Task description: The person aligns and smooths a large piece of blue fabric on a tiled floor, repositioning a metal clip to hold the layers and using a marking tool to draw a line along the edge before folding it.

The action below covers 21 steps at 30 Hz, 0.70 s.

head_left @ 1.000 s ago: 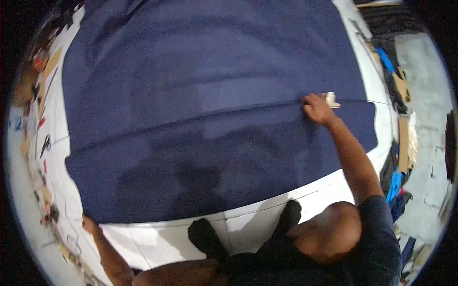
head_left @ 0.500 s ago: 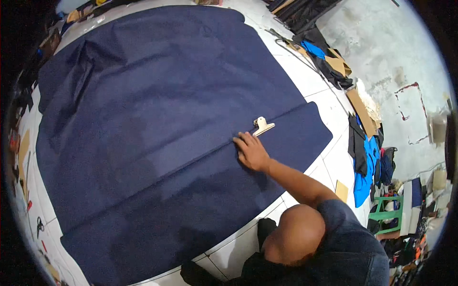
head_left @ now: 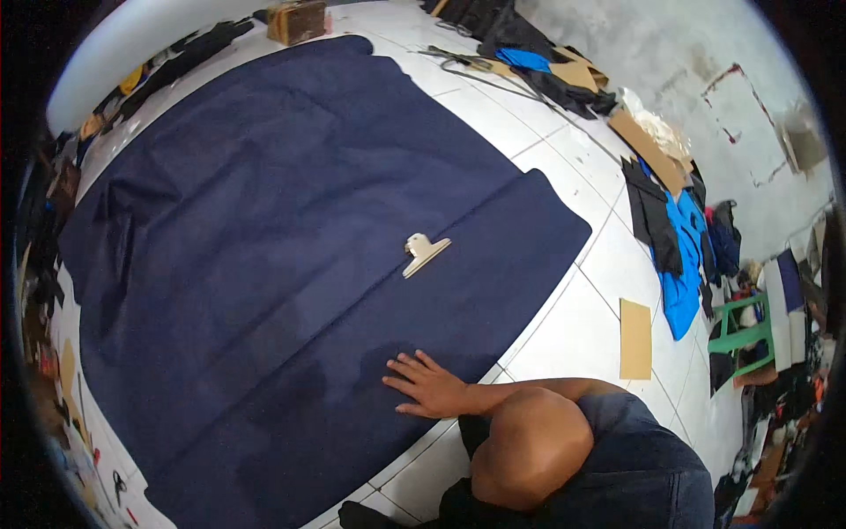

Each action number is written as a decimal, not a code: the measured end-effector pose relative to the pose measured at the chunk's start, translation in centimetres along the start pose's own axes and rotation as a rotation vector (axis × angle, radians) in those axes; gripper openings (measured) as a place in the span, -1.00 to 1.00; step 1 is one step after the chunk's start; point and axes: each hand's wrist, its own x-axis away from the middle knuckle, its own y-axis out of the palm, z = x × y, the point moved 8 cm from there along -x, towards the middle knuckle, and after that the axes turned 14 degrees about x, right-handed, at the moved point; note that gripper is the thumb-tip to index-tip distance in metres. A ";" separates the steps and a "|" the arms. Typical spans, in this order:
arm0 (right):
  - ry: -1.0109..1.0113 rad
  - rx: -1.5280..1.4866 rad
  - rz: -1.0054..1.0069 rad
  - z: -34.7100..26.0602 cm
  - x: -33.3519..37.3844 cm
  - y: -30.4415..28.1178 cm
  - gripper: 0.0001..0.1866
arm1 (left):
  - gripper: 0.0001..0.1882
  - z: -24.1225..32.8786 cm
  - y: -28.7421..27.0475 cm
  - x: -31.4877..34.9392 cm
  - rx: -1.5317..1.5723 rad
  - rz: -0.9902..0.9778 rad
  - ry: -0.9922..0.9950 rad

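Note:
My right hand (head_left: 427, 388) lies flat with spread fingers on a large dark navy cloth (head_left: 238, 264), close to its near right edge. It holds nothing. The cloth covers the floor, with a long crease or layered edge running diagonally across it. On that line, farther off than my hand and apart from it, sits a pale metal bulldog clip (head_left: 426, 254). Wrinkles show in the cloth at the far left. My left hand is out of view. My bare bent knee (head_left: 533, 445) shows beside my right forearm.
White floor tiles (head_left: 564, 326) surround the cloth. A tan card piece (head_left: 634, 339) lies at right, near blue fabric (head_left: 680, 282) and a green plastic stool (head_left: 742, 339). Scissors (head_left: 119, 487) lie at lower left. A brown box (head_left: 296, 22) stands at the back.
My right hand has moved away from beside the bulldog clip, toward me, and now lies with fingers spread nearer the cloth's edge. The clip stays on the crease. The whole view has shifted.

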 end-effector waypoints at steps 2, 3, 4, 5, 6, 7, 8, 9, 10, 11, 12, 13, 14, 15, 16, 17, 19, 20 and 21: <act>-0.005 -0.055 -0.002 0.1 0.6 0.7 -0.33 | -0.27 7.4 -0.7 -0.3 -0.149 -0.046 0.165; -0.027 -0.042 0.017 -0.1 0.9 0.9 -0.33 | -0.26 10.7 -0.5 -0.2 -0.200 -0.075 0.239; -0.050 -0.016 -0.025 -0.2 1.1 1.5 -0.32 | -0.25 13.7 0.1 0.1 -0.242 -0.118 0.305; -0.036 -0.016 -0.028 0.0 1.3 1.8 -0.32 | -0.24 16.1 1.1 0.8 -0.277 -0.173 0.359; -0.034 -0.060 0.027 0.3 1.5 1.6 -0.32 | -0.23 17.9 2.5 1.6 -0.303 -0.241 0.395; -0.033 -0.068 0.058 0.6 1.7 1.5 -0.33 | -0.22 19.2 3.7 2.3 -0.313 -0.295 0.415; -0.027 -0.051 0.059 1.4 2.0 1.6 -0.33 | -0.21 20.2 5.2 3.2 -0.313 -0.339 0.424; -0.021 -0.067 0.093 2.5 2.2 1.3 -0.33 | -0.21 20.8 6.0 3.7 -0.263 -0.348 0.431; 0.054 -0.042 0.110 4.5 2.5 1.2 -0.34 | -0.21 21.3 6.9 4.2 -0.214 -0.358 0.438; 0.132 -0.008 0.033 6.3 3.2 1.8 -0.34 | -0.21 21.5 7.7 4.6 -0.119 -0.378 0.438; 0.231 0.006 0.070 9.0 4.3 1.5 -0.32 | -0.21 21.5 8.5 4.9 -0.127 -0.395 0.436; 0.315 0.068 0.093 12.3 5.6 1.2 -0.31 | -0.22 21.7 8.5 5.0 -0.111 -0.338 0.468; 0.477 0.078 0.032 16.0 7.2 1.6 -0.29 | -0.23 21.9 8.4 5.1 -0.092 -0.279 0.498; 0.619 0.160 0.118 19.5 9.1 0.9 -0.28 | -0.23 21.7 8.6 5.2 -0.102 -0.290 0.491; 0.790 0.166 0.111 23.4 11.0 1.0 -0.28 | -0.23 21.7 8.7 5.3 -0.143 -0.308 0.483; 0.947 0.181 0.152 27.3 13.3 0.6 -0.28 | -0.23 21.8 8.7 5.3 -0.182 -0.320 0.480; 1.265 0.134 0.094 35.1 18.2 0.5 -0.23 | -0.25 22.6 7.9 5.2 -0.267 -0.312 0.500; 1.376 0.094 0.070 38.0 20.2 0.4 -0.22 | -0.28 23.3 7.6 4.9 -0.341 -0.304 0.516; 1.457 0.074 0.013 40.8 21.7 0.2 -0.20 | -0.28 24.3 7.2 4.0 -0.352 -0.294 0.527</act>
